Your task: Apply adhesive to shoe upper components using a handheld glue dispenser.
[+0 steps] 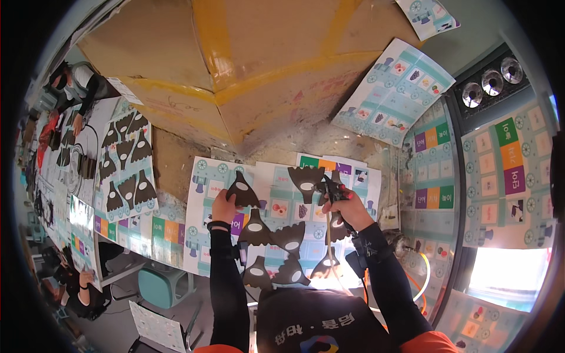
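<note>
Half-hidden workbench (169,167), overlapping cutouts (285,236), tool (332,188) indistinct

The desk (168,165) has a scuffed brown top, bare in a strip along the far edge and in a patch toward the left. Overlapping pale-blue printed sheets (200,235) lie across its middle, patterned with wheels and small fruit pictures. Several black pieces (256,237), flared and scallop-edged with a white oval in each, are scattered over these sheets. To the left, a light sheet (109,215) carries more such pieces in rows, and further prints (150,235) with coloured blocks run along the near edge. A big taped cardboard box (282,59) seems to stand at the back, though its base is blurred.
</note>
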{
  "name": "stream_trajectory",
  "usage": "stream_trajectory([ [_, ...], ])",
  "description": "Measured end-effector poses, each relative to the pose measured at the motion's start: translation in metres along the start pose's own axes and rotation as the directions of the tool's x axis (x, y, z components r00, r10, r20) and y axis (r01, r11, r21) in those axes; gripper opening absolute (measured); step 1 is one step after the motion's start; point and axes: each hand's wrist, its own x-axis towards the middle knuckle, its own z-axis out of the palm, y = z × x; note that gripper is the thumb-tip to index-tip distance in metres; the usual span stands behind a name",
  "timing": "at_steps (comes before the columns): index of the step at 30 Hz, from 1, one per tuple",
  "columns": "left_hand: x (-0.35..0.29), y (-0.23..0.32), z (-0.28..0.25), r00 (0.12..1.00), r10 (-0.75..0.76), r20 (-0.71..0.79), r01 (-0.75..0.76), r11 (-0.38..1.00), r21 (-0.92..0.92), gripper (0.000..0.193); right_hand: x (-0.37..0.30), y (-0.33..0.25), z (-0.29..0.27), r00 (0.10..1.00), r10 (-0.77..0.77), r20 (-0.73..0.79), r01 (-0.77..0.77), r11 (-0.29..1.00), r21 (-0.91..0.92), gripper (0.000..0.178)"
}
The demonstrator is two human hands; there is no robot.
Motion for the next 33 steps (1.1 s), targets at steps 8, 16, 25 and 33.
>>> stream_trajectory([
  [8,-0.051,0.088,0.061,0.992,0.109,-0.060,-0.112,0.992,-0.053,0.029,0.013,0.002,0.027,0.999,-0.011,0.041,0.016,0.994,-0.109,0.040],
  [16,-0.038,0.078,0.070,0.997,0.077,0.021,-0.080,0.932,0.354,0.032,0.044,0.010,0.067,0.999,0.024,0.030,-0.014,0.948,-0.318,0.053],
  [25,-0.024,0.072,0.064,0.991,-0.018,0.132,-0.023,0.951,0.307,0.037,0.057,0.021,0.089,1.000,-0.017,0.022,0.024,0.943,-0.333,0.048],
  [33,-0.019,0.064,0.066,0.985,-0.039,0.165,-0.009,0.959,0.282,0.038,0.051,0.011,0.081,0.994,0.066,0.088,-0.021,0.898,-0.439,0.037],
])
